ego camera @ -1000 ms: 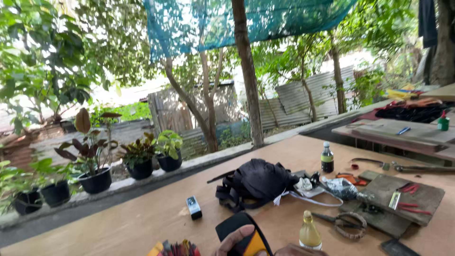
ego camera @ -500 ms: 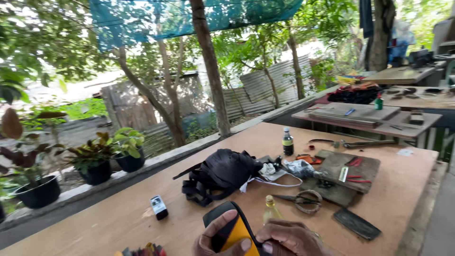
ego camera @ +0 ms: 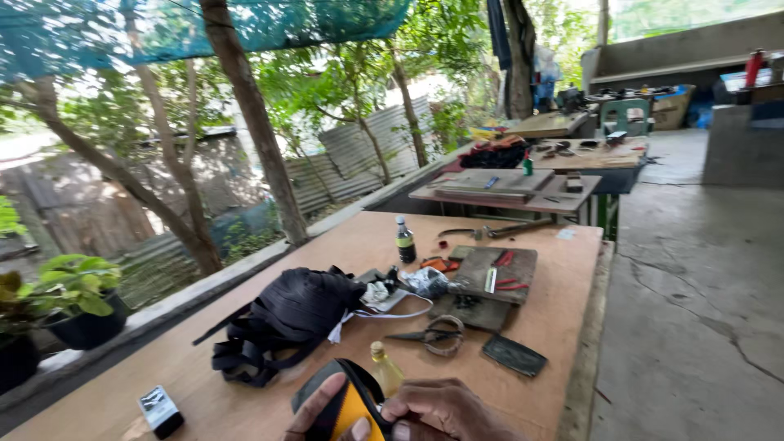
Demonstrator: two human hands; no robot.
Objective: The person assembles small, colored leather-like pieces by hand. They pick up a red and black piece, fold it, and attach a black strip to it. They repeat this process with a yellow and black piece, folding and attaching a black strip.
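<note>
Work on the black and yellow pouch point(ego camera: 339, 404) looks barely begun, as I judge it; it sits at the near edge of the wooden table point(ego camera: 563, 314), its zip edge only just gripped; the right hand point(ego camera: 445, 412) is closed, pinching that edge; the left hand point(ego camera: 314, 418) lies beneath, fingers partly curled around the pouch; scissors point(ego camera: 433, 335), a small yellow bottle point(ego camera: 385, 369) and a black bag point(ego camera: 290, 314) lie untouched just beyond.

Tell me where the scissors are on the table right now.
In the head view the scissors lie on the wooden table, right of the black bag, just left of the dark flat pouch and beyond the small yellow bottle.
</note>
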